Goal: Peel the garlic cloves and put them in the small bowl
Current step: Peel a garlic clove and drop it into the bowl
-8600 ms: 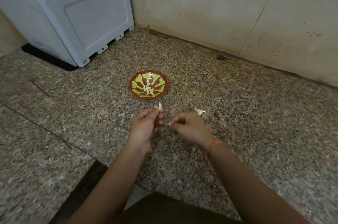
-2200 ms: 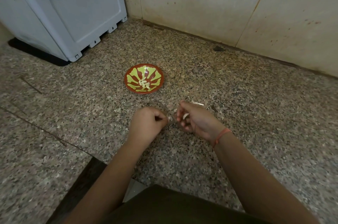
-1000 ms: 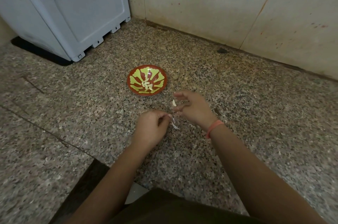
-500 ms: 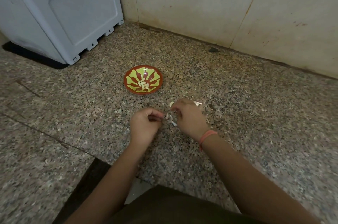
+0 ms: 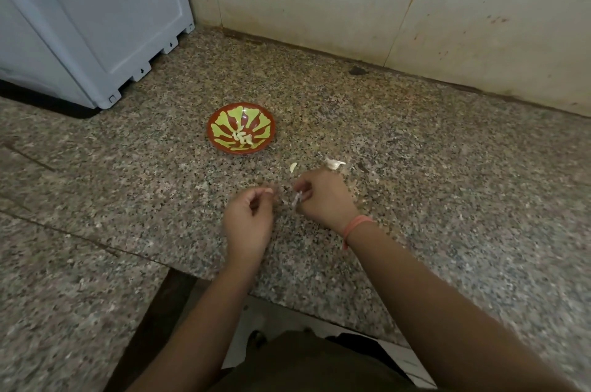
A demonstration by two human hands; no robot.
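The small red bowl (image 5: 213, 131) with a green pattern stands on the granite counter and holds several peeled garlic cloves (image 5: 243, 137). One pale clove (image 5: 293, 166) lies on the counter in front of the bowl. Beside it, to the right, lies a scrap of garlic with skin (image 5: 334, 163). My right hand (image 5: 324, 201) pinches a thin strip of garlic skin (image 5: 297, 199) just above the counter. My left hand (image 5: 248, 222) is close on its left, with fingers curled and thumb against the forefinger. I see nothing in the left hand.
A grey plastic appliance (image 5: 96, 23) fills the back left corner. The tiled wall (image 5: 351, 1) runs along the back. Small skin flakes (image 5: 377, 181) lie to the right of my hands. The counter's front edge (image 5: 287, 299) is near my body.
My right hand held a clove up a second ago; that clove now lies on the counter. My right hand has dropped lower and pinches the skin strip. My left hand stayed curled.
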